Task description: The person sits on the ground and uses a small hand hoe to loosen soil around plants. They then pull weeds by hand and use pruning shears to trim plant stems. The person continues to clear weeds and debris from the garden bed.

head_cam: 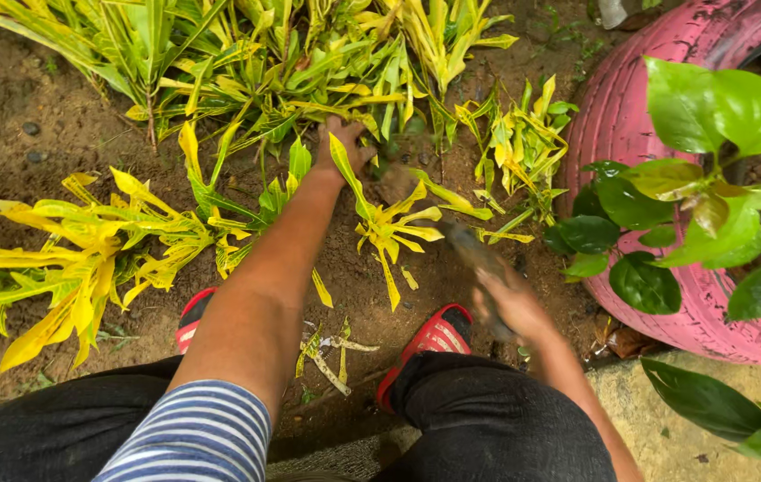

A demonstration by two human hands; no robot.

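Soil (41, 107) everywhere, brown and damp, with yellow-green croton plants (86, 259) spread at left and far. Left hand (342, 147) stretched far out, fingers closed around the stems at the base of one small croton (389, 228), leaves hanging near and right of it. Right hand (510, 303) nearer, at right, blurred, fingers clamped on the handle of a dark digging tool (470, 250). Long axis of tool running from hand toward far left, its tip pointing at the ground just right of the gripped stems. Pink painted tire (630, 116) at right edge, holding a broad-leafed green plant (711, 116). Red sandals (434, 335) below, close to the knees.
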